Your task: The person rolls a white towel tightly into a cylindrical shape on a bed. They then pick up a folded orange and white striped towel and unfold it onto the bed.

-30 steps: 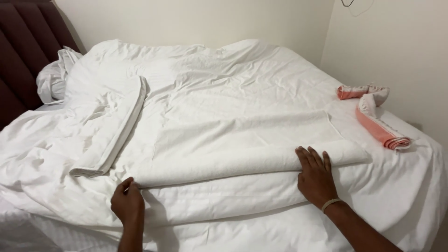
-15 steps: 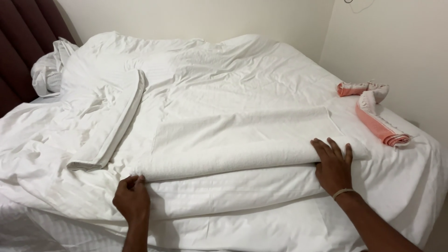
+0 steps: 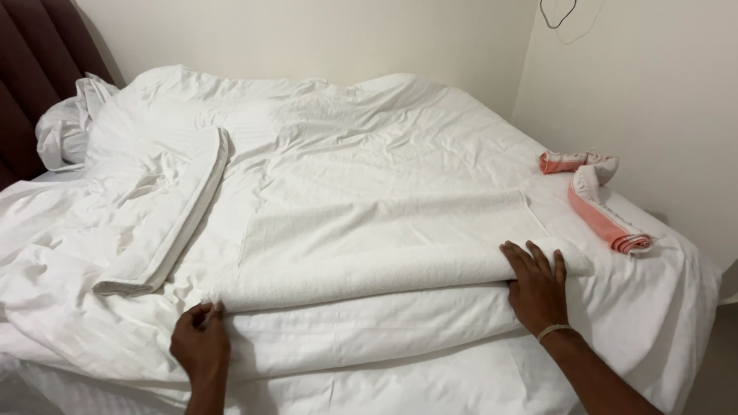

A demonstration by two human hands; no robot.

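A large white towel (image 3: 384,238) lies spread across the bed, its near edge rolled into a long tube. My left hand (image 3: 201,344) grips the left end of that roll with curled fingers. My right hand (image 3: 538,286) lies flat on the right end of the roll, fingers spread, a thin band on the wrist. The white duvet (image 3: 369,138) covers the bed beneath the towel.
A folded white sheet or towel (image 3: 173,223) lies at the left. A pink and white rolled cloth (image 3: 596,196) sits near the bed's right edge. White pillows (image 3: 65,131) rest against a dark padded headboard (image 3: 31,69). A cream wall (image 3: 653,107) stands close on the right.
My right hand has slid rightward along the roll toward its end. The roll looks slightly thicker. My left hand stays at the left end.
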